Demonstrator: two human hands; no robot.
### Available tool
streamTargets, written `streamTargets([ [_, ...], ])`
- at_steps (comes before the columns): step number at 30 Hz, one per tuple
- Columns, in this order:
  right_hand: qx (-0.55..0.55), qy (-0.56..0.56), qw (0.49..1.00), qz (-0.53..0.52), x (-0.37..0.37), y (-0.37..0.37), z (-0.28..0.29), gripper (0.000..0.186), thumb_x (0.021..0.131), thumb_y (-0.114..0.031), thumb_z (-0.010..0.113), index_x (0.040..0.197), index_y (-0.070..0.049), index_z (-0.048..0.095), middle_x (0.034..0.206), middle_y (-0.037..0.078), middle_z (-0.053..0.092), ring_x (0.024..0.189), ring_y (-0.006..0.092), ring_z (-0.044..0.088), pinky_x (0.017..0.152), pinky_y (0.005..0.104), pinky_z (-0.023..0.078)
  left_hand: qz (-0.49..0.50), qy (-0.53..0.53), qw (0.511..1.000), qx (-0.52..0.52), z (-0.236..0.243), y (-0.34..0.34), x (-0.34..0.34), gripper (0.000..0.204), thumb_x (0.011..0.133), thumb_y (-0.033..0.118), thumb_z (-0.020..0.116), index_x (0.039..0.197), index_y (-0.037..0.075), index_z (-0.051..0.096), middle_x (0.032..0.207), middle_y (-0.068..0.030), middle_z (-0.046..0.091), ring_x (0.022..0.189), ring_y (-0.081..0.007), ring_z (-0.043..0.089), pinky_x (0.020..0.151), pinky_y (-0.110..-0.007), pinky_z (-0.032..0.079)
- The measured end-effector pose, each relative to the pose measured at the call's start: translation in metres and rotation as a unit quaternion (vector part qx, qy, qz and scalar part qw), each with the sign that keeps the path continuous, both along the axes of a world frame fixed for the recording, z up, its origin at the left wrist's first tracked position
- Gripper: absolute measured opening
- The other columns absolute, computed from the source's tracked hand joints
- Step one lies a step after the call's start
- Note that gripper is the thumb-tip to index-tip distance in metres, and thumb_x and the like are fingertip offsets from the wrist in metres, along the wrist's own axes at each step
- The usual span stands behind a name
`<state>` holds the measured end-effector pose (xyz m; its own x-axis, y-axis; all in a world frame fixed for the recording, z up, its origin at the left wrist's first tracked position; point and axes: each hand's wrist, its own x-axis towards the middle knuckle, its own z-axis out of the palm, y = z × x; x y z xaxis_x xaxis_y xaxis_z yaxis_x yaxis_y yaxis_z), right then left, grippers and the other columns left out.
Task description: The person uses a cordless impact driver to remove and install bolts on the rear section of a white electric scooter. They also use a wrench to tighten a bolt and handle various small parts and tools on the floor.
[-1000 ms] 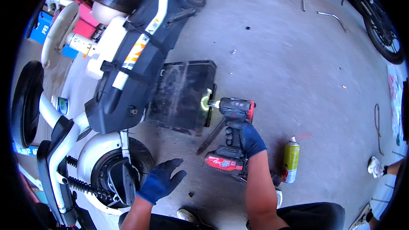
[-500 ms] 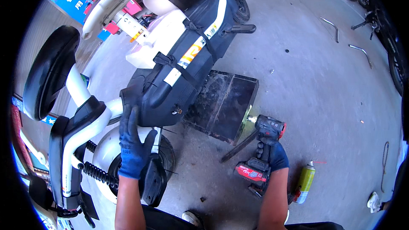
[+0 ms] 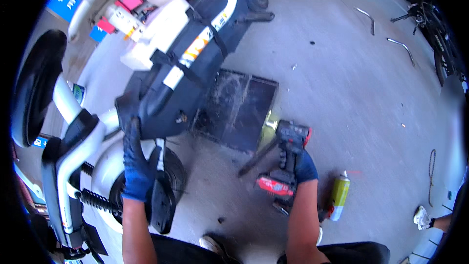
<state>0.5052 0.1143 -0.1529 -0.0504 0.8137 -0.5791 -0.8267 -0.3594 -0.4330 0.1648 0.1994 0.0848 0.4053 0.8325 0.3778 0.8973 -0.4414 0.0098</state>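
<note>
My left hand [image 3: 139, 171], in a blue and black work glove, is open with its fingers stretched upward and its thumb apart. It holds nothing and is over the rear wheel, at the lower dark panel of a white and black scooter [image 3: 195, 88]; I cannot tell whether the fingers touch the panel. My gloved right hand [image 3: 306, 166] is closed round the grip of a cordless impact wrench [image 3: 294, 134] with a red battery end. The wrench points left, toward a dark flat box [image 3: 232, 107] beside the scooter. A yellowish glow shows by the box's edge.
A green and white spray can [image 3: 340, 194] stands right of my right forearm. A dark bar [image 3: 258, 158] is by the wrench. Two bent metal tubes [image 3: 402, 50] lie on the floor, farther right a motorcycle [image 3: 435, 44]. Another person's white-gloved hand [image 3: 421, 218] is at the right edge.
The whole view has shifted, so the scooter, box and both hands appear farther left and slightly higher. My hands keep nearly the same poses. More of the other person's arm shows at right.
</note>
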Motion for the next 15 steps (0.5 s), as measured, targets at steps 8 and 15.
streamTargets([
  [8,0.002,0.064,0.998,-0.022,0.005,-0.015,0.0,0.02,0.08,-0.018,0.058,0.096,-0.006,0.055,0.065,0.004,0.053,0.051,0.0147,0.051,0.043,0.0262,0.043,-0.039,-0.075,0.996,0.041,0.002,-0.022,0.032,0.045,0.077,0.002,0.063,0.119,0.002,0.051,0.116,-0.019,0.056,0.109,-0.0341,0.054,0.094,-0.038,0.042],
  [15,-0.049,-0.046,0.995,-0.076,-0.033,-0.075,0.069,0.025,0.079,-0.02,0.059,0.099,-0.006,0.054,0.065,0.003,0.052,0.05,0.0151,0.05,0.042,0.0267,0.042,0.084,-0.223,0.801,-0.548,-0.097,-0.083,0.046,0.039,0.084,0.031,0.063,0.112,0.004,0.055,0.1,-0.014,0.062,0.09,-0.0243,0.061,0.079,-0.035,0.049],
])
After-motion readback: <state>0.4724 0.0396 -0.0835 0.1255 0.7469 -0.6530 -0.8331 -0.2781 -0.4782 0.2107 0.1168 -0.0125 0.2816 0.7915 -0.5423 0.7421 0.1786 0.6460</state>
